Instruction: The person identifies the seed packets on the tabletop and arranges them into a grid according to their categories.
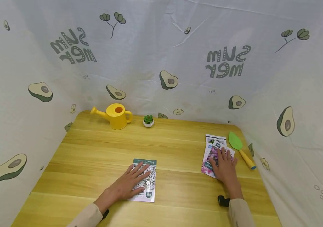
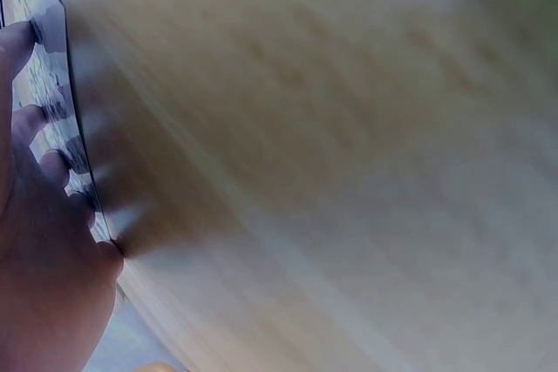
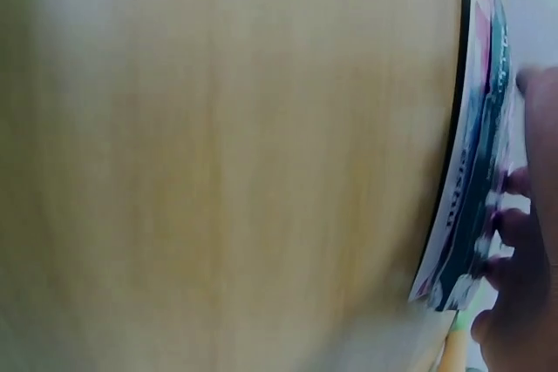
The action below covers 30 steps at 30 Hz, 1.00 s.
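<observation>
My left hand [image 1: 124, 186] lies with spread, straight fingers on a seed packet [image 1: 150, 179] that has a dark green band and white flowers. On the right, my right hand [image 1: 225, 165] rests, fingers extended, over a small overlapping pile of seed packets. The upper packet [image 1: 213, 154] shows purple-pink flowers; a pink-flowered packet [image 1: 206, 170] sticks out beneath it. Each palm hides part of what it covers. In the left wrist view, fingertips touch the packet [image 2: 52, 84] near its edge. The right wrist view shows the stacked packets [image 3: 475, 163] edge-on beside the fingers.
A toy trowel [image 1: 236, 142] with green blade and yellow handle lies right of the pile. At the back of the wooden table [image 1: 178, 142] stand a yellow watering can [image 1: 117, 118] and a small potted succulent [image 1: 148, 122]. A printed white cloth [image 1: 144, 47] surrounds the table.
</observation>
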{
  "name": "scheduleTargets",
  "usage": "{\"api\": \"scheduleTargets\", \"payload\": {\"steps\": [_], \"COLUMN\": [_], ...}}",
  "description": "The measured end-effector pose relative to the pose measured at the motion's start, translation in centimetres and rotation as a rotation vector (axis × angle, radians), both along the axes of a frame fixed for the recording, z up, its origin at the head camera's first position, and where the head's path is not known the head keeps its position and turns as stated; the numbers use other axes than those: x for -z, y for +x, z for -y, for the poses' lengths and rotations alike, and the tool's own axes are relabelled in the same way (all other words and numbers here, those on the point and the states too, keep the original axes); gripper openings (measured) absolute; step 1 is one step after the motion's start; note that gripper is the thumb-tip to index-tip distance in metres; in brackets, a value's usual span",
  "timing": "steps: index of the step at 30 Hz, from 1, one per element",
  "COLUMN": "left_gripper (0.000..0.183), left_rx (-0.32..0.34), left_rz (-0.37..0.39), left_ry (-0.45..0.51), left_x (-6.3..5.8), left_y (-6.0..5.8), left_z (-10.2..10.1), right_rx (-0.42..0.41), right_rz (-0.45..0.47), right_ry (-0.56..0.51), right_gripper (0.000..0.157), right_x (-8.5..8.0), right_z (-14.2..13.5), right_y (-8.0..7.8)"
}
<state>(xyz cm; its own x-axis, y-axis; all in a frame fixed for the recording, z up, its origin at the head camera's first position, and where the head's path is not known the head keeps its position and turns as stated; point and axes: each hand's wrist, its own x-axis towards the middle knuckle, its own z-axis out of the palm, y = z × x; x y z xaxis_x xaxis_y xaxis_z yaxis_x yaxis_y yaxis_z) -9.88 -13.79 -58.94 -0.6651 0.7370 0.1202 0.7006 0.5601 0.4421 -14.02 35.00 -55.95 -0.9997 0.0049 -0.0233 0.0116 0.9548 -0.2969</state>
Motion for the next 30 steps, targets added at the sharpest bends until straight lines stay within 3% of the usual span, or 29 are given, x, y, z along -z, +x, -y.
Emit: {"api": "scheduleTargets", "payload": {"steps": [5, 8, 19, 30], "left_gripper": [0.068, 0.068, 0.068, 0.07], "left_rx": [0.006, 0.004, -0.008, -0.025], "left_rz": [-0.008, 0.004, 0.009, -0.027], "left_ry": [0.015, 0.015, -0.048, -0.012], "left_x": [-0.2, -0.4, -1.8, 0.4], "left_y": [0.1, 0.2, 0.4, 0.2], "left_z": [0.1, 0.0, -0.3, -0.1], "right_rx": [0.01, 0.007, -0.011, 0.01], "right_rz": [0.032, 0.035, 0.023, -0.015], "right_ry": [-0.003, -0.016, 0.025, 0.044], "right_gripper": [0.108, 0.112, 0.1, 0.081], "right_x": [-0.3, -0.3, 0.0, -0.3], "right_z": [0.6, 0.8, 1.7, 3.2], "right_y": [0.0, 0.0, 0.0, -0.2]}}
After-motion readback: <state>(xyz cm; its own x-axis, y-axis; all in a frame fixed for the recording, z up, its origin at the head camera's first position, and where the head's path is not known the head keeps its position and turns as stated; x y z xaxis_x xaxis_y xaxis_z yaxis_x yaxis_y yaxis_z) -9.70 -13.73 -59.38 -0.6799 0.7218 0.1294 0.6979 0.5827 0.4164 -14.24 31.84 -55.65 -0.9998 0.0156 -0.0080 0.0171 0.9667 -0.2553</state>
